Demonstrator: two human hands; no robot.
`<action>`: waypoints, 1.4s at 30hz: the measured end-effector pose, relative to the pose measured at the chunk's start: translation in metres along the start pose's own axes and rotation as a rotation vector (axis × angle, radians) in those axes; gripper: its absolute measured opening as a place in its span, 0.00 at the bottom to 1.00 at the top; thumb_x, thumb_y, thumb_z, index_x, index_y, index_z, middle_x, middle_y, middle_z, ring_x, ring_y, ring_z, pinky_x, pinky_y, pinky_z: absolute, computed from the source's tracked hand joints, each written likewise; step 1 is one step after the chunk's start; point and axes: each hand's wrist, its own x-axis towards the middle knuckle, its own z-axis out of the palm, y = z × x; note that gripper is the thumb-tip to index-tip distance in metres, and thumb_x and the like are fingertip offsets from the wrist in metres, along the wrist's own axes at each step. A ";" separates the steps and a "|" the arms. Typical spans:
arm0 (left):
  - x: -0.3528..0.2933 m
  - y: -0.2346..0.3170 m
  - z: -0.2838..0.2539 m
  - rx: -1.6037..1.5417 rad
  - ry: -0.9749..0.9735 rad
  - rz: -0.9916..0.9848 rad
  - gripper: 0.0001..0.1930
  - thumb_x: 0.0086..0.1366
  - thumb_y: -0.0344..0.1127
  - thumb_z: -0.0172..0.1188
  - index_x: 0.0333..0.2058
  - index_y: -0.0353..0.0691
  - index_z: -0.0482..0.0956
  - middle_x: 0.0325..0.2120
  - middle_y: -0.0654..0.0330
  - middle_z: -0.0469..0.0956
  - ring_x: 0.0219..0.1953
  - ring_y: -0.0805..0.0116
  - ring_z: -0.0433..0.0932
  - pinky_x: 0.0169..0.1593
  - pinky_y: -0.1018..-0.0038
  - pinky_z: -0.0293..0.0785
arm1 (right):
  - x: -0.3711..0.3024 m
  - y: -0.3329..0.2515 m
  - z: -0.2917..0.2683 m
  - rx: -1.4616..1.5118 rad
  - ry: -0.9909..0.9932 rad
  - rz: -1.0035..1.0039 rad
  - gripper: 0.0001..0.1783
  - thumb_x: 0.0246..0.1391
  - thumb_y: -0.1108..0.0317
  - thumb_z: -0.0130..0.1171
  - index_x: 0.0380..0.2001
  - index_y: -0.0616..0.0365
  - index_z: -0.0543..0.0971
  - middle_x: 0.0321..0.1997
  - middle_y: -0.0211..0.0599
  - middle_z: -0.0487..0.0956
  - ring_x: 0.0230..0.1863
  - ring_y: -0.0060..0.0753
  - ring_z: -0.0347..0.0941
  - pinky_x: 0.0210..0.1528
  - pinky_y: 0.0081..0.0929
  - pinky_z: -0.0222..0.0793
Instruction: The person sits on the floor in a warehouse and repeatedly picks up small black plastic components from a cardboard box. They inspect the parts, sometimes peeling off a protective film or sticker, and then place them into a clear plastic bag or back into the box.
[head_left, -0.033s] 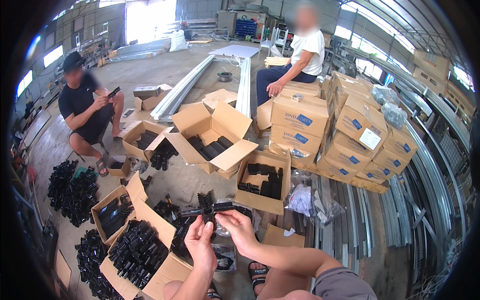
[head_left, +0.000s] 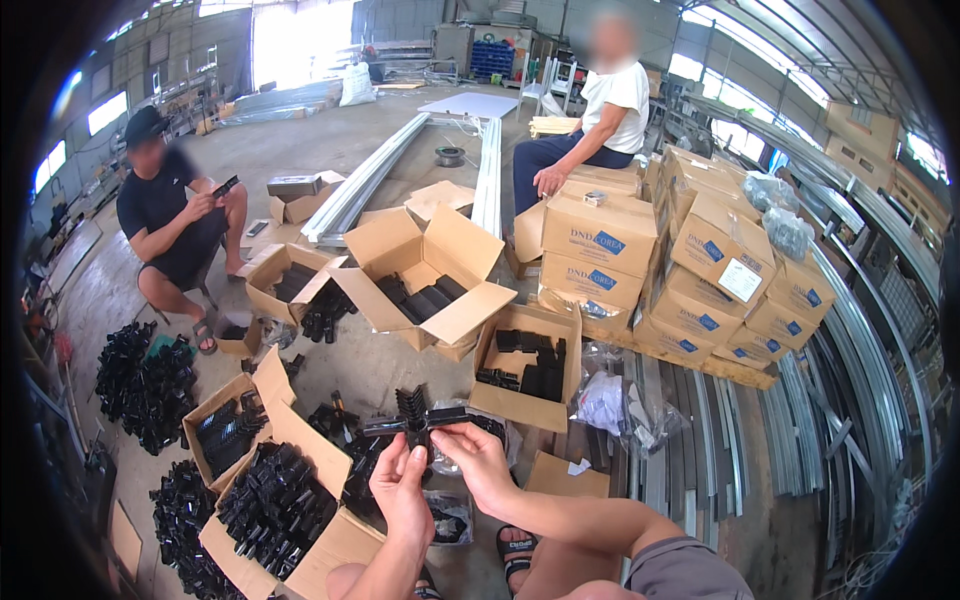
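We are holding a black cross-shaped plastic connector (head_left: 415, 420) between our left hand (head_left: 400, 490) and right hand (head_left: 480, 462), both pinched on it, above the open box of parts (head_left: 275, 505) at eight o'clock. A loose grip could drop it among the floor piles.

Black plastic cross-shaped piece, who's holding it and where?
Both hands: left hand and right hand pinch the black plastic cross-shaped connector by its side arms.
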 end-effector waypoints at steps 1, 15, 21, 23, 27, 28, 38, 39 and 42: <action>0.001 -0.001 -0.001 -0.004 -0.006 0.005 0.19 0.64 0.20 0.63 0.54 0.32 0.76 0.34 0.69 0.77 0.38 0.81 0.74 0.48 0.80 0.72 | 0.001 0.000 0.001 0.004 -0.002 -0.005 0.14 0.62 0.72 0.62 0.50 0.65 0.79 0.49 0.35 0.82 0.52 0.21 0.76 0.57 0.22 0.69; -0.003 0.005 0.004 0.090 -0.069 0.015 0.19 0.63 0.18 0.62 0.54 0.29 0.74 0.46 0.56 0.82 0.46 0.76 0.78 0.49 0.78 0.74 | 0.000 -0.004 -0.007 0.003 -0.026 0.010 0.14 0.61 0.71 0.63 0.49 0.65 0.79 0.48 0.34 0.82 0.50 0.20 0.76 0.55 0.21 0.70; 0.000 0.012 0.007 0.194 -0.198 -0.030 0.18 0.64 0.21 0.63 0.53 0.30 0.75 0.45 0.57 0.83 0.45 0.74 0.80 0.51 0.77 0.75 | 0.001 -0.006 -0.009 -0.014 -0.043 -0.023 0.13 0.61 0.72 0.63 0.47 0.65 0.79 0.44 0.34 0.82 0.46 0.20 0.77 0.52 0.21 0.71; 0.004 0.012 0.005 0.206 -0.254 -0.058 0.18 0.63 0.20 0.63 0.52 0.30 0.76 0.45 0.57 0.83 0.44 0.75 0.80 0.51 0.78 0.75 | 0.003 -0.008 -0.013 -0.034 -0.066 -0.012 0.13 0.60 0.73 0.64 0.47 0.64 0.79 0.46 0.34 0.82 0.48 0.21 0.76 0.54 0.22 0.70; 0.004 0.017 0.003 0.233 -0.211 -0.056 0.12 0.61 0.18 0.64 0.43 0.32 0.78 0.34 0.67 0.78 0.36 0.81 0.75 0.43 0.82 0.71 | 0.004 -0.019 -0.019 -0.139 -0.093 -0.022 0.14 0.59 0.70 0.65 0.47 0.62 0.79 0.47 0.33 0.82 0.49 0.21 0.76 0.53 0.23 0.71; 0.005 0.020 0.003 0.239 -0.180 -0.043 0.10 0.61 0.17 0.64 0.40 0.33 0.78 0.29 0.71 0.75 0.33 0.83 0.72 0.40 0.83 0.70 | 0.006 -0.025 -0.021 -0.173 -0.096 -0.028 0.14 0.59 0.69 0.65 0.47 0.62 0.79 0.47 0.33 0.82 0.49 0.21 0.76 0.53 0.23 0.72; 0.008 0.022 0.005 0.230 -0.220 -0.045 0.11 0.60 0.18 0.64 0.28 0.40 0.72 0.23 0.75 0.65 0.26 0.85 0.62 0.33 0.84 0.62 | 0.024 -0.053 -0.051 -0.134 0.016 -0.251 0.23 0.68 0.58 0.55 0.60 0.55 0.68 0.51 0.39 0.78 0.48 0.27 0.76 0.47 0.26 0.69; 0.005 0.025 0.009 0.231 -0.240 -0.066 0.09 0.60 0.18 0.64 0.29 0.39 0.74 0.23 0.74 0.67 0.26 0.85 0.63 0.34 0.84 0.62 | 0.024 -0.048 -0.048 -0.155 -0.075 -0.195 0.24 0.67 0.58 0.56 0.61 0.56 0.68 0.51 0.39 0.78 0.47 0.25 0.75 0.47 0.25 0.70; 0.008 0.017 -0.006 0.288 -0.374 -0.090 0.09 0.61 0.18 0.64 0.40 0.33 0.79 0.30 0.67 0.78 0.32 0.81 0.73 0.40 0.81 0.69 | 0.018 -0.046 -0.038 -0.171 -0.236 -0.070 0.25 0.63 0.60 0.62 0.59 0.58 0.71 0.48 0.37 0.78 0.42 0.21 0.75 0.43 0.22 0.72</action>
